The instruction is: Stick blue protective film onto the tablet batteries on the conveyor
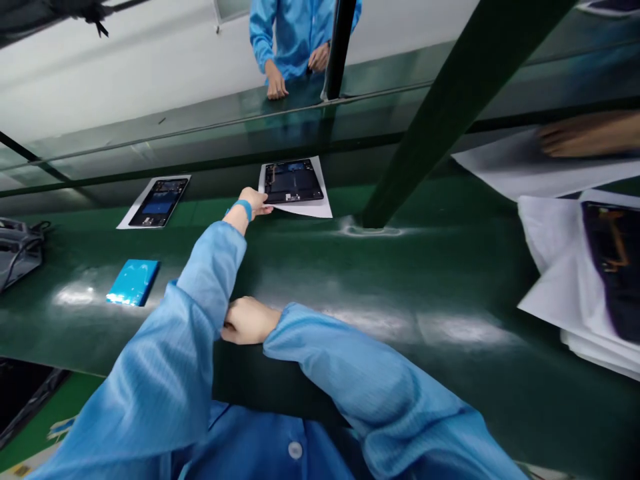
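My left hand (254, 202) reaches forward, a blue band (245, 208) around its wrist. It is closed on the near left corner of an opened tablet (295, 181), whose dark inner parts face up, and of the white sheet (323, 200) under it. My right hand (250, 321) is curled low over the bench beside my left sleeve (213, 260). Its fingertips are partly hidden, so whether they hold anything cannot be made out. To the left lie a second opened tablet (159, 202) on white paper and a shiny blue flat block (133, 282).
A green slanted post (425, 147) rises from the green bench (350, 267). At right, another opened tablet (617, 260) lies on stacked white sheets (555, 267), near another person's blurred hand (585, 135). Across stands a person in blue (300, 33). A grey device (17, 250) sits far left.
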